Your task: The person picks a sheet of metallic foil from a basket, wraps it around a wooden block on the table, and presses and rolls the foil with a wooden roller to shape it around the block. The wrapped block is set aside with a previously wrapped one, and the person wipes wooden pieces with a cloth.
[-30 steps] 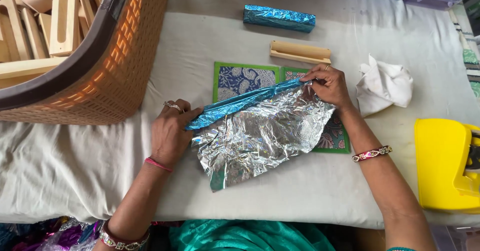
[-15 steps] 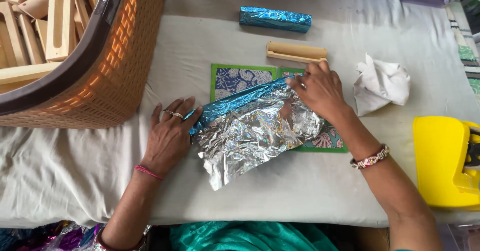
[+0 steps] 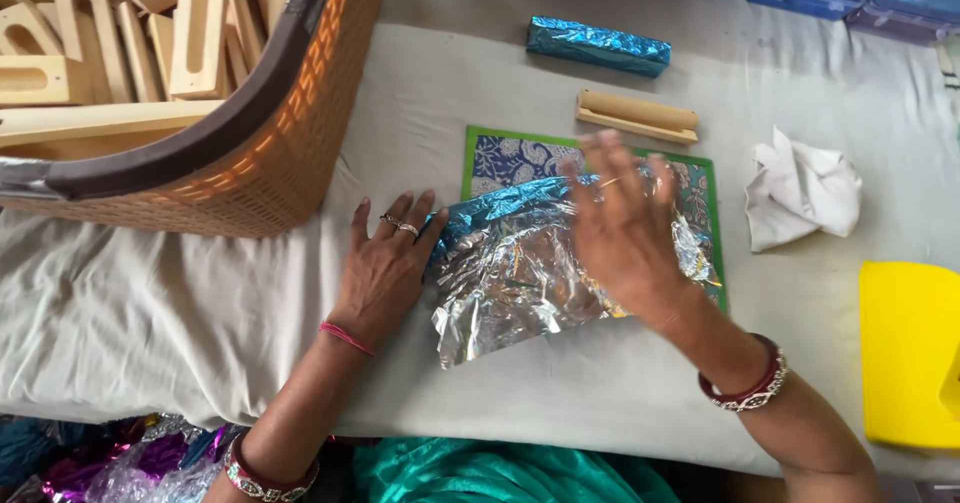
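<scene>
Silver foil sheet (image 3: pixel 520 283), crinkled and with a blue upper edge, lies on a green-bordered patterned mat (image 3: pixel 500 158) on the cloth-covered surface (image 3: pixel 150 303). Left hand (image 3: pixel 385 268) rests flat beside the foil, fingers spread, fingertips touching its left edge. Right hand (image 3: pixel 625 228), blurred, lies open-palmed over the foil, grasping nothing. Near the mat lie a wooden block (image 3: pixel 637 116) and a blue foil-wrapped block (image 3: pixel 598 46).

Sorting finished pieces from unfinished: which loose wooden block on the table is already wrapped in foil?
The far block, fully covered in blue foil. The bare wooden block nearer the green mat is unwrapped.
</scene>
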